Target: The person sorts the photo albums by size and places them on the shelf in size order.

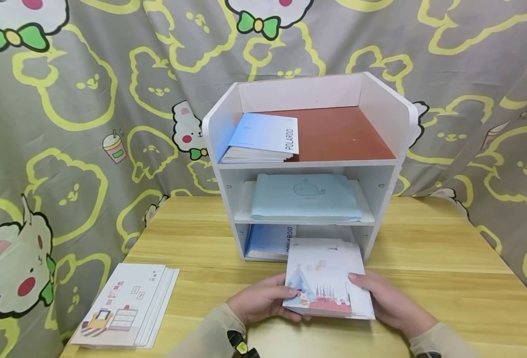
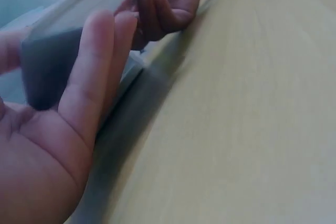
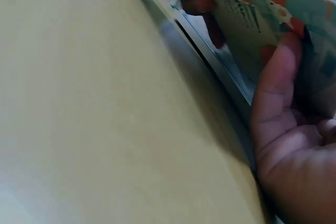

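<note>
Between both hands is a small stack of notebooks (image 1: 323, 278) with a drawn tent and furniture on the white cover. My left hand (image 1: 268, 298) grips its left edge, thumb on top and fingers beneath. On the right edge my right hand (image 1: 386, 301) pinches it, thumb over the cover. The stack is held just in front of a white three-tier shelf (image 1: 404, 119), covering part of the bottom tier. In that tier lies a blue Polaroid notebook (image 1: 268, 238), partly hidden. The left wrist view shows the stack's underside and fingers (image 2: 89, 72) under it.
Pale blue notebooks (image 1: 306, 196) with a whale lie on the middle tier. Blue Polaroid notebooks (image 1: 263, 132) are piled on the top tier's left side. Another white notebook stack (image 1: 127, 303) rests on the wooden table (image 1: 442, 263) at left. A patterned curtain (image 1: 156, 30) hangs behind.
</note>
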Available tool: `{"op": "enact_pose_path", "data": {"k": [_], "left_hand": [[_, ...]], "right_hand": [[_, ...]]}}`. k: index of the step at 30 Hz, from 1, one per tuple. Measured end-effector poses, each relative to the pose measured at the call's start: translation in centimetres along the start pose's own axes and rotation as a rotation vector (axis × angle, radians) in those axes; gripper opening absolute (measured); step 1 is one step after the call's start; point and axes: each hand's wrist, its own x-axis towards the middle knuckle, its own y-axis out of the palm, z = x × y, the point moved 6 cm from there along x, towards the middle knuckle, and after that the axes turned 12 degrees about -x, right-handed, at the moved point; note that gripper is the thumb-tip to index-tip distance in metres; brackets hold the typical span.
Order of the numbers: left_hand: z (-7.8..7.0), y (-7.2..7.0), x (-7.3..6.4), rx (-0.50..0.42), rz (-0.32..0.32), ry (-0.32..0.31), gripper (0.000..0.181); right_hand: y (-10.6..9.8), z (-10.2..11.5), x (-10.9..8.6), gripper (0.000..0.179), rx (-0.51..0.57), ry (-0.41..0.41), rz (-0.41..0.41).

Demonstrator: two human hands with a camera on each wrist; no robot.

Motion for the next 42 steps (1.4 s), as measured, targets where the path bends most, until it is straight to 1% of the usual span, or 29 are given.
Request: {"op": "enact_pose_path", "data": {"k": [3,8,10,13,15,16,18,19,21,23,24,26,28,30,32,34,36,40,42], "left_hand": [[0.2,-0.1,0.7,0.036,-0.021,-0.013,0.048],[0.5,-0.4,1.8,0.077,-0.092,-0.023,0.044],[0.5,-0.6,2.1,0.080,-0.125,-0.015,0.043],[0.5,-0.9,2.3,0.085,-0.158,-0.004,0.044],[0.4,-1.0,2.4,0.083,-0.167,0.003,0.045],[0.4,-1.0,2.4,0.078,-0.169,0.007,0.046],[0.3,-1.1,2.3,0.069,-0.173,0.014,0.047],[0.3,-1.2,2.3,0.064,-0.174,0.018,0.047],[0.3,-1.3,2.2,0.057,-0.170,0.019,0.048],[0.3,-1.2,2.1,0.060,-0.162,0.020,0.048],[0.3,-1.2,2.1,0.062,-0.157,0.021,0.049],[0.3,-1.1,2.2,0.062,-0.148,0.023,0.049],[0.3,-1.1,2.2,0.062,-0.142,0.027,0.050],[0.3,-1.0,2.3,0.060,-0.138,0.028,0.050],[0.4,-1.1,2.3,0.064,-0.135,0.027,0.050],[0.4,-1.1,2.2,0.069,-0.133,0.026,0.049],[0.5,-1.1,2.2,0.074,-0.133,0.028,0.049],[0.4,-1.1,2.2,0.073,-0.131,0.033,0.051],[0.3,-1.1,2.2,0.069,-0.132,0.036,0.052]], "right_hand": [[-1.0,0.1,-0.2,0.038,-0.067,0.013,-0.029],[-2.5,0.4,-0.5,0.061,-0.202,0.050,-0.069],[-3.1,0.6,-0.6,0.058,-0.293,0.082,-0.098],[-4.1,0.9,-1.1,0.042,-0.489,0.128,-0.128],[-4.4,1.3,-1.6,0.039,-0.605,0.137,-0.102],[-4.3,1.5,-1.8,0.039,-0.643,0.124,-0.066],[-3.5,1.9,-2.3,0.039,-0.682,0.059,0.057],[-3.0,2.0,-2.5,0.036,-0.672,0.033,0.130],[-1.4,2.0,-2.8,0.033,-0.611,-0.016,0.305],[0.3,1.9,-3.1,0.031,-0.539,-0.035,0.462],[1.0,1.7,-3.1,0.032,-0.501,-0.035,0.520],[2.2,1.5,-3.2,0.033,-0.438,-0.020,0.597],[2.8,1.4,-3.1,0.034,-0.412,-0.028,0.627],[3.0,1.2,-3.0,0.035,-0.400,-0.031,0.631],[3.2,1.1,-3.0,0.038,-0.387,-0.006,0.643],[3.5,1.0,-3.0,0.041,-0.370,-0.008,0.655],[3.7,0.9,-2.8,0.044,-0.359,0.015,0.674],[3.8,0.7,-2.6,0.050,-0.351,0.050,0.692],[3.9,0.8,-2.6,0.051,-0.341,0.041,0.699]]}}
